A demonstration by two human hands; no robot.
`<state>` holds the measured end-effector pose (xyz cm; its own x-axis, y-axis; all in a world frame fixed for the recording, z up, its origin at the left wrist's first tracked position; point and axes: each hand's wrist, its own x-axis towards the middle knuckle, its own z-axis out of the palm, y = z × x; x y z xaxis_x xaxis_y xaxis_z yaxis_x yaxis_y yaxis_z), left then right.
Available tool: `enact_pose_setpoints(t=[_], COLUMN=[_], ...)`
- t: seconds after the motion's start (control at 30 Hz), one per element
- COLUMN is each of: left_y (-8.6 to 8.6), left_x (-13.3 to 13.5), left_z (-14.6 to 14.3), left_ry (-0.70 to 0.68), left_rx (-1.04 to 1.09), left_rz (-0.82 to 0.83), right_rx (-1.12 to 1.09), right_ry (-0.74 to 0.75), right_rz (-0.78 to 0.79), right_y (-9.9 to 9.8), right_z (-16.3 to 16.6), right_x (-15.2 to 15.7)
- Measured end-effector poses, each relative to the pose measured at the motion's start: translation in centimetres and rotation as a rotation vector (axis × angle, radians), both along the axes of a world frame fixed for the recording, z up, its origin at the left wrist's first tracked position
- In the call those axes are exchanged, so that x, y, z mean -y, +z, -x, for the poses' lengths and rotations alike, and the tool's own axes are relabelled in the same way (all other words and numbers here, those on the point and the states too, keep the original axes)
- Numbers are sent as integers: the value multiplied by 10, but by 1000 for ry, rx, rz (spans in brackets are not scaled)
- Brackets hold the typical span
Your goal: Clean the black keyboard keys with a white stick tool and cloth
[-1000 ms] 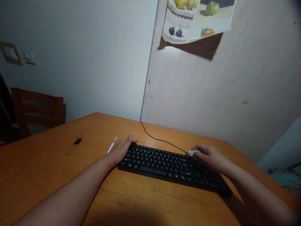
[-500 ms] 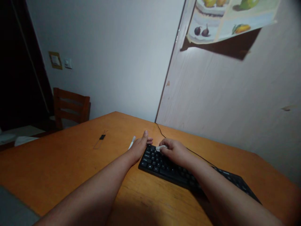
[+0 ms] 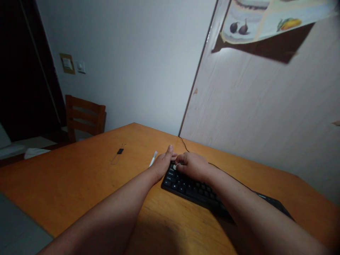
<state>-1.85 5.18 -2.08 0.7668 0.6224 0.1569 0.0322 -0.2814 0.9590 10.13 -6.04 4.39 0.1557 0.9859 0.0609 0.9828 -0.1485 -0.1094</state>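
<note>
A black keyboard [image 3: 183,187] lies at an angle on the wooden table, partly hidden under my right forearm. At its left end rests my left hand [image 3: 163,164], thumb raised and fingers stretched out along the far corner. My right hand [image 3: 193,165] is over the upper left keys, fingers pinched on a small white wad [image 3: 175,166] that looks like tissue. The wad touches the keys near the left edge; most of it is hidden by the fingers. Just left of my left hand, a small white brush [image 3: 153,158] lies on the table.
A black clip-like piece with thin wire loops [image 3: 120,151] lies on the left part of the table [image 3: 87,177]. The keyboard's cable [image 3: 231,174] runs behind it toward the wall. A wooden chair [image 3: 85,118] stands beyond the table's left side.
My right hand has slid left with the white wad, closer to the keyboard's left edge and my left hand. The whole view has shifted slightly. My left hand keeps its place by the keyboard.
</note>
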Motion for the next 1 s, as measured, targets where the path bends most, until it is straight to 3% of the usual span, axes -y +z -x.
enact_pose_setpoints(t=[0.13, 0.5, 0.87, 1.0], left_y=[-2, 4, 4, 1], left_x=[0, 4, 4, 2], left_z=[-2, 0, 1, 0], left_ry=[45, 81, 76, 86], left_rx=[-35, -107, -98, -96], left_rz=[28, -143, -172, -184], right_rx=[-83, -124, -139, -109], right_ry=[-32, -104, -297, -397], right_rz=[24, 6, 35, 114], right_y=[1, -5, -13, -8], right_z=[-16, -60, -112, -129], right_x=[20, 89, 170, 196])
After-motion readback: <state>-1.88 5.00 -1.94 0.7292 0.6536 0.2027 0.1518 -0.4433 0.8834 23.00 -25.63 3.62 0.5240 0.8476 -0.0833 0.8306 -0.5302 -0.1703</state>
